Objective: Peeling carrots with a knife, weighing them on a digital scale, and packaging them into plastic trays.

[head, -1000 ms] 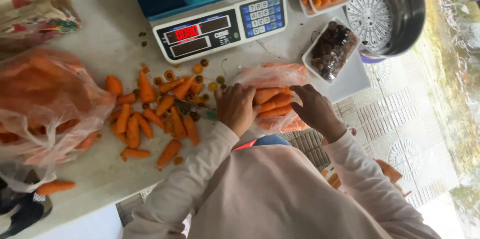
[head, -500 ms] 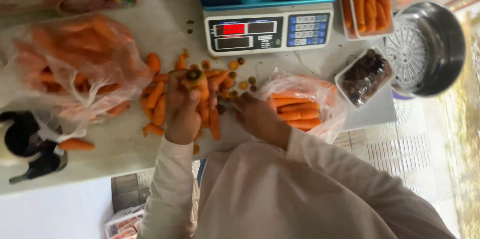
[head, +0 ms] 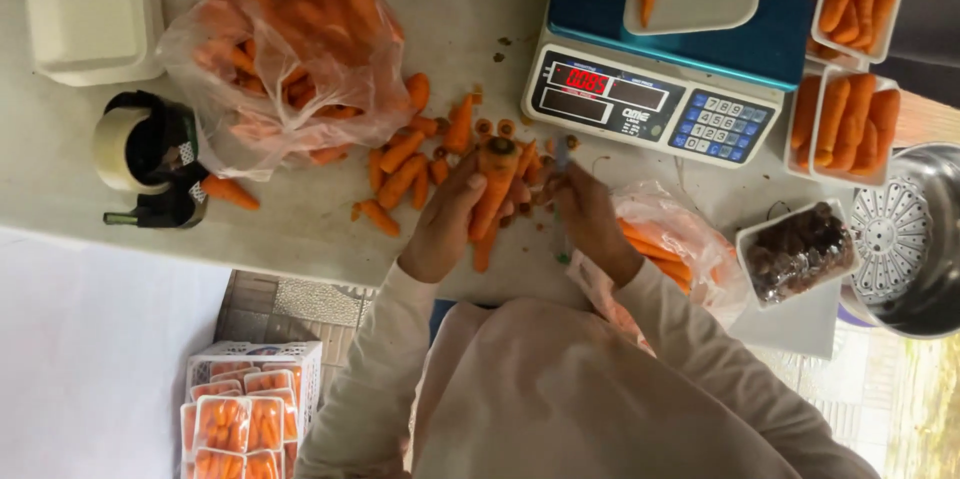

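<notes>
Just one carrot (head: 492,189), two hands.

Orange carrot (head: 494,189) — teal-blue scale (head: 680,39) with red digits — white table (head: 300,224)

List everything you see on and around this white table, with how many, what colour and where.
Loose carrots: many, orange, table centre.
Clear plastic bags of carrots: two, one upper left, one by the right hand.
Digital weighing scale: one, blue, top centre, one carrot on its pan.
White foam trays of carrots: two, top right.
Tray of dark scraps: one, right.
Metal bowl: one, right edge.
Tape dispenser: one, black, left.
Empty foam tray: one, white, top left.
Packed carrot trays: several, floor crate.
Left hand: holds a carrot.
Right hand: grips a small tool.
</notes>
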